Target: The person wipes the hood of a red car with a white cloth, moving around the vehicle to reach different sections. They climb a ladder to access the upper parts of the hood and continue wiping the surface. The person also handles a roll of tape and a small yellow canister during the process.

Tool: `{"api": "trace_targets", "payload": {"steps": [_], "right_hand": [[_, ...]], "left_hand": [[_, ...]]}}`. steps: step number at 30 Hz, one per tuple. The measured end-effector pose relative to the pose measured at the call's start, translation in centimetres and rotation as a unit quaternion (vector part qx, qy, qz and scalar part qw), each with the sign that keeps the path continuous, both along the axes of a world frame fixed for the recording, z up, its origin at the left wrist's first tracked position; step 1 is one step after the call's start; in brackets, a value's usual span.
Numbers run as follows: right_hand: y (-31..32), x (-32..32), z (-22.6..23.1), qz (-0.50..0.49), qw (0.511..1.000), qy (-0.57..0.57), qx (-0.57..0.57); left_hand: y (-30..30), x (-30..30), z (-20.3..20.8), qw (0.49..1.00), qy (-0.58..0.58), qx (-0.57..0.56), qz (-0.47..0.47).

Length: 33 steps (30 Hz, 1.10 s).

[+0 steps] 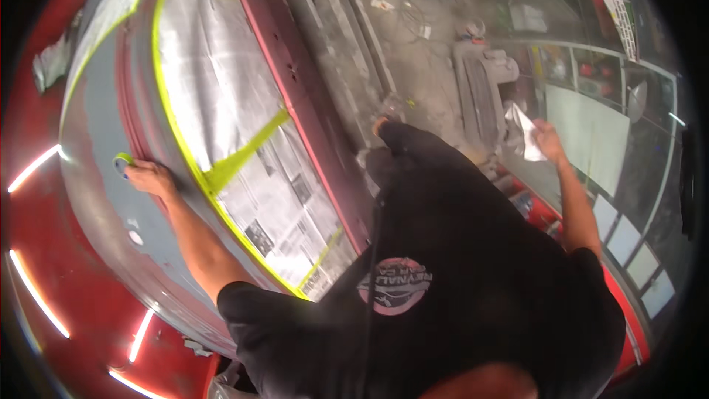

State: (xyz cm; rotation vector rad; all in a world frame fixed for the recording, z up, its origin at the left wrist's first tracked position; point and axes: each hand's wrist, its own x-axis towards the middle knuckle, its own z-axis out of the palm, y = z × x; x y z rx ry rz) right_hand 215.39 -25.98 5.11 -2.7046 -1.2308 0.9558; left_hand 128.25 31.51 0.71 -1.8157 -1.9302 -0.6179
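My left hand (151, 177) is closed around a small roll of yellow-green masking tape (122, 162). It rests at the grey-primed car body panel (100, 114), beside a dark red groove. To the right of that hand, silvery sheeting and printed paper (214, 66) cover an opening in the body, edged with yellow-green masking tape (160, 66). Held out to my right, my right hand (548, 142) grips a crumpled white sheet (526, 131), perhaps paper; its lower part is hidden by the fingers.
A dark red sill (281, 81) runs along the covered opening. Long metal rails (362, 33) lie on the dusty grey floor (421, 26). A framed rack with pale panels (587, 137) stands at the right. Bright light tubes reflect in the red surface (81, 266) at the left.
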Motion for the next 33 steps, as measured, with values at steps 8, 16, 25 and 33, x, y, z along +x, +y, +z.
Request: {"api": "trace_targets", "payload": {"steps": [8,16,25,33], "right_hand": [[-19.3,-4.3,-8.0,-0.092,0.970,0.088,-0.205],[-2.5,-13.4,-6.1,-0.164,0.971,0.166,-0.050],[-4.2,-9.3,-6.4,-0.261,0.958,0.068,-0.100],[-3.8,-5.2,-11.2,-0.110,0.981,0.102,-0.124]], "left_hand": [[-0.5,-1.1,-1.0,0.988,0.149,0.040,0.011],[-0.9,-0.7,0.3,0.986,0.160,-0.023,0.041],[-0.6,1.7,1.6,0.943,0.233,-0.144,0.192],[2.0,3.7,1.8,0.847,0.317,-0.249,0.346]]}}
